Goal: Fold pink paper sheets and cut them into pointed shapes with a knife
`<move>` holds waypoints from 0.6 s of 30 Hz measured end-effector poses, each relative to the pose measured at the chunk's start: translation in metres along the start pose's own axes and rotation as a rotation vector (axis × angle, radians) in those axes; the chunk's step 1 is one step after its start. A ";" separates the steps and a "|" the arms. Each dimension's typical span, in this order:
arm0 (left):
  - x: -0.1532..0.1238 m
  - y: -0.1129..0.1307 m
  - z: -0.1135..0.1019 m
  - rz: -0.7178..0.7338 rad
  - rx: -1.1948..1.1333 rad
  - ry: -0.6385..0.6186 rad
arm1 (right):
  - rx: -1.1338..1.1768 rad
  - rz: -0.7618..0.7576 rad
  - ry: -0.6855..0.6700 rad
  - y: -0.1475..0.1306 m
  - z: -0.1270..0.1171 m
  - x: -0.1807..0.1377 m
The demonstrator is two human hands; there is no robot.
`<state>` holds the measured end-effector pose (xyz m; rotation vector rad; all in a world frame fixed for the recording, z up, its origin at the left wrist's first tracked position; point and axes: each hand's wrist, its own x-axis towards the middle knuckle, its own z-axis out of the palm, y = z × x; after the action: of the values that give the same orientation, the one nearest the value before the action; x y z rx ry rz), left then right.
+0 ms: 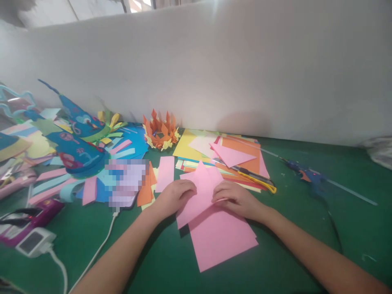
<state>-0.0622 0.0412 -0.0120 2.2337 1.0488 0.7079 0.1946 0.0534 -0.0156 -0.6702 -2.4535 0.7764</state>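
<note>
Soft light, glare atop pale wall [220, 69], hazy blur overall

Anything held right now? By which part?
The upper pink sheet, apparently pinched at its right edge by the right hand. The left hand touches its left side; whether gripping or pressing, can't tell.

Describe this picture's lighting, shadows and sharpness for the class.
Head view: brightest in the gap above the pale wall, which carries faint shadows; the upper pink sheet shades the lower pink sheet; coarse pixel blocks cover much of the phone; fine detail looks soft.
</note>
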 end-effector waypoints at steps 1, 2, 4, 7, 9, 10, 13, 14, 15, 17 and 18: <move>-0.001 0.001 -0.003 -0.057 -0.035 -0.014 | 0.024 0.031 -0.002 0.000 0.000 0.003; -0.003 0.001 -0.006 -0.115 -0.080 -0.024 | 0.047 0.062 -0.008 -0.001 -0.001 0.006; -0.006 0.001 -0.012 -0.203 -0.203 -0.026 | 0.069 0.126 -0.035 -0.001 -0.002 0.012; -0.010 0.000 -0.017 -0.246 -0.365 -0.033 | -0.003 0.260 -0.029 -0.001 -0.001 0.020; -0.011 0.002 -0.019 -0.261 -0.390 -0.062 | -0.058 0.327 0.012 -0.001 0.002 0.023; -0.011 0.003 -0.019 -0.267 -0.380 -0.080 | -0.074 0.345 0.034 -0.001 0.003 0.024; -0.009 0.008 -0.019 -0.284 -0.326 -0.070 | -0.104 0.368 0.088 -0.002 0.008 0.023; -0.009 0.010 -0.018 -0.290 -0.306 -0.055 | -0.113 0.374 0.100 -0.002 0.009 0.022; -0.008 0.010 -0.018 -0.295 -0.285 -0.044 | -0.119 0.380 0.109 -0.002 0.010 0.022; -0.007 0.009 -0.016 -0.282 -0.236 -0.044 | -0.126 0.388 0.121 -0.002 0.012 0.022; -0.006 0.008 -0.015 -0.258 -0.204 -0.051 | -0.129 0.389 0.124 -0.002 0.012 0.022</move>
<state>-0.0713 0.0355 0.0027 1.8919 1.1578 0.6130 0.1706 0.0598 -0.0172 -1.2311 -2.3029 0.6937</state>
